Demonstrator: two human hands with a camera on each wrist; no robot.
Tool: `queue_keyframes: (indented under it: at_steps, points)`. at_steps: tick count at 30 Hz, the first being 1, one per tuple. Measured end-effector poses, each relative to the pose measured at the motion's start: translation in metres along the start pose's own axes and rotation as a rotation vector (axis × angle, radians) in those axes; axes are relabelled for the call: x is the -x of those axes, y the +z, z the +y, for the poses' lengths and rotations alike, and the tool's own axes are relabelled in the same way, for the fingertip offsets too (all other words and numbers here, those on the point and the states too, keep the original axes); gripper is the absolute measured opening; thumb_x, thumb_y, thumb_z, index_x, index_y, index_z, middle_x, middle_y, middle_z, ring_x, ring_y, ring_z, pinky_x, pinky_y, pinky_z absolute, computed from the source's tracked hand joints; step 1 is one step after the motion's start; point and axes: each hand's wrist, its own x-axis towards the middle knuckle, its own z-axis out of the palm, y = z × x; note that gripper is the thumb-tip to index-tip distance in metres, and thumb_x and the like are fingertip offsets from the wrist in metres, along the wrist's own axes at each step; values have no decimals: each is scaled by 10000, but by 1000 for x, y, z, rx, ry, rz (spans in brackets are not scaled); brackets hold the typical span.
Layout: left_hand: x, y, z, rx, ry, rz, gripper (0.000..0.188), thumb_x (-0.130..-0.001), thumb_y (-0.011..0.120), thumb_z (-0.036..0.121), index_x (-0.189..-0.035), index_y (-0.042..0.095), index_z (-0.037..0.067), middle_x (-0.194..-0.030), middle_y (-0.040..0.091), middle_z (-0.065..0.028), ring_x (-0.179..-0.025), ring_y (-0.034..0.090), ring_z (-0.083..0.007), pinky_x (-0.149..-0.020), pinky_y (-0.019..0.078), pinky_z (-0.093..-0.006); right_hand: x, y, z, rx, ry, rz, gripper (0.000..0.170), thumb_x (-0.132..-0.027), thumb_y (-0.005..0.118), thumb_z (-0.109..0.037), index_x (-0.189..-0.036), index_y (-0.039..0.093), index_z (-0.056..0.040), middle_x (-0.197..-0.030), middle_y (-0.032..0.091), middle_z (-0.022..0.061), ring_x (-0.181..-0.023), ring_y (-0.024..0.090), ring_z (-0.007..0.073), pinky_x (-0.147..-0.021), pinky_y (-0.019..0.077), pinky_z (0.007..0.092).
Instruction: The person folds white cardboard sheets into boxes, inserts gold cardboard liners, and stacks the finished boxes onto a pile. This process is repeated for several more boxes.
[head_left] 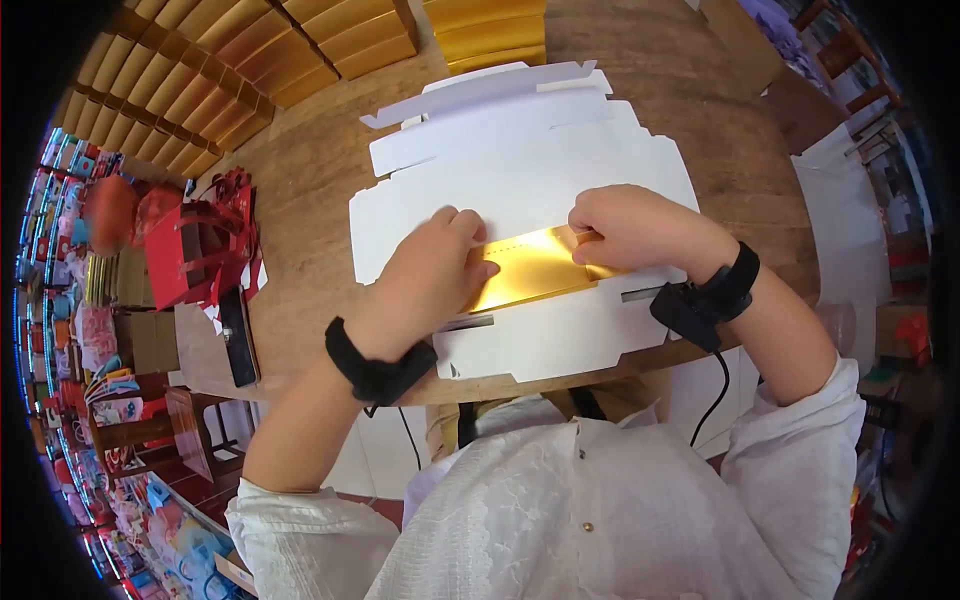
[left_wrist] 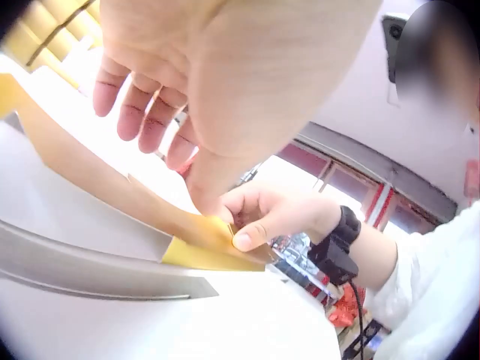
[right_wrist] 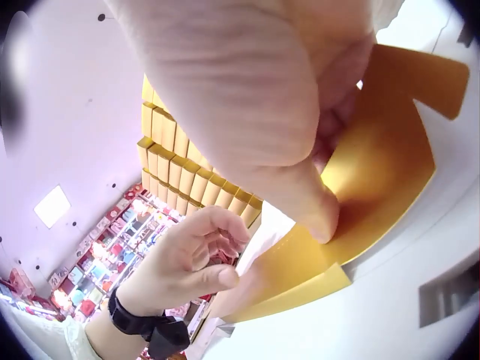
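A gold cardboard piece (head_left: 535, 270) with a row of perforations lies over the front part of a flat, unfolded white box blank (head_left: 500, 175). My right hand (head_left: 635, 225) pinches the gold piece near its right end, thumb on the top face. In the right wrist view its fold and side tab (right_wrist: 442, 82) stand bent up. At the left end my left hand (head_left: 430, 265) rests, fingers loosely bent, thumb at the gold edge. The left wrist view shows its fingers (left_wrist: 154, 120) extended over the blank. Dark slots (head_left: 650, 290) show in the blank's front part.
Stacked gold boxes (head_left: 210, 60) line the back left of the wooden table (head_left: 310, 220), with another gold stack (head_left: 487, 35) behind the blank. Red gift bags (head_left: 190, 250) and a dark phone (head_left: 238, 338) are at the left. A brown carton (head_left: 800, 110) stands at the right.
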Motion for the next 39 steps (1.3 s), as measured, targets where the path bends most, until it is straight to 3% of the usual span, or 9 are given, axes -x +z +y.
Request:
queue_keyframes:
  at_steps: [2,4,5,8,10,13,16,32,39]
  points:
    - [13,2,8,-211,312,236,374,-787,801,186,-1080,630,30,-1032,625,-136,-975,593,-331,-832,487,-416,6,1,-3,24,-5,44,257,-759,751,-175,-775,555,-10,-860,597,142,-827,593,340,-747,484,412]
    - [21,10,10,-229,357,208,435,-755,814,193,-1112,611,50,-1074,600,-122,-1020,571,-317,-864,478,-415,16,8,-1,67,-146,365,278,-747,743,-161,-945,599,-31,-951,616,140,-930,617,329,-794,492,415]
    - [23,13,10,-221,358,201,372,-771,790,188,-1067,605,57,-1019,590,-113,-968,566,-313,-849,475,-416,18,10,0,63,-185,364,384,-717,777,-135,-1033,575,-55,-1004,591,117,-963,594,317,-810,476,410]
    - [23,6,15,-353,346,61,344,-810,732,155,-1099,604,20,-1006,616,-127,-950,603,-297,-854,507,-397,25,35,-5,89,-398,513,377,-722,796,-170,-1010,578,-60,-977,580,110,-917,587,311,-776,470,421]
    - [27,14,17,-697,425,-22,304,-830,661,121,-1084,584,-28,-986,629,-136,-900,640,-264,-780,552,-354,35,45,-18,114,-453,595,276,-747,745,-153,-952,586,-58,-866,567,89,-855,590,278,-717,470,391]
    - [29,17,18,-856,497,11,373,-813,623,80,-1138,564,-93,-1071,653,-198,-951,674,-269,-752,584,-321,36,61,-17,618,-468,700,112,-717,652,-96,-799,605,-36,-719,567,57,-683,602,174,-527,436,278]
    - [32,20,21,-882,487,3,446,-810,623,69,-1208,556,-120,-1165,653,-253,-1050,679,-319,-804,592,-329,33,67,-13,690,-527,812,113,-719,664,-91,-793,614,-22,-782,639,87,-673,623,163,-502,445,262]
    - [34,25,18,-803,504,77,425,-834,608,77,-1205,575,-127,-1194,646,-285,-1094,681,-348,-814,594,-352,39,71,-13,663,-476,737,211,-742,684,-85,-936,681,-3,-949,717,139,-822,698,209,-619,550,280]
    - [34,22,18,-773,497,58,413,-840,609,85,-1198,582,-118,-1178,658,-274,-1083,686,-351,-828,596,-352,38,71,-13,654,-476,719,222,-736,679,-98,-939,688,-8,-953,721,139,-785,681,191,-593,528,277]
